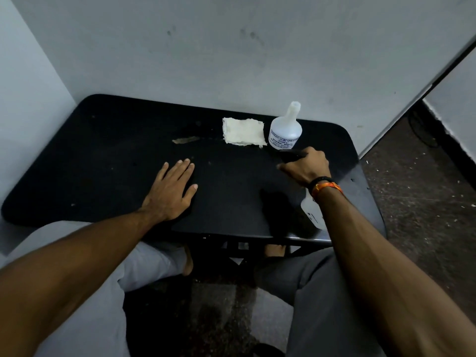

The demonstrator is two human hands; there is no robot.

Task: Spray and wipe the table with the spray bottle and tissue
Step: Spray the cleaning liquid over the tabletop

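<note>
My right hand [307, 166] is closed around the black trigger head of a spray bottle [311, 212], whose pale body shows below my wrist near the table's right front. The nozzle points left over the black table [103, 155]. A folded white tissue [244, 131] lies at the back centre of the table, apart from both hands. My left hand [171, 190] rests flat, palm down with fingers spread, on the table's front middle and holds nothing. A pale smear [184, 140] marks the tabletop left of the tissue.
A second white bottle [286, 128] with a printed label and an open neck, no spray head, stands right of the tissue against the wall [231, 60]. My knees sit under the table's front edge. Speckled floor [425, 191] lies to the right.
</note>
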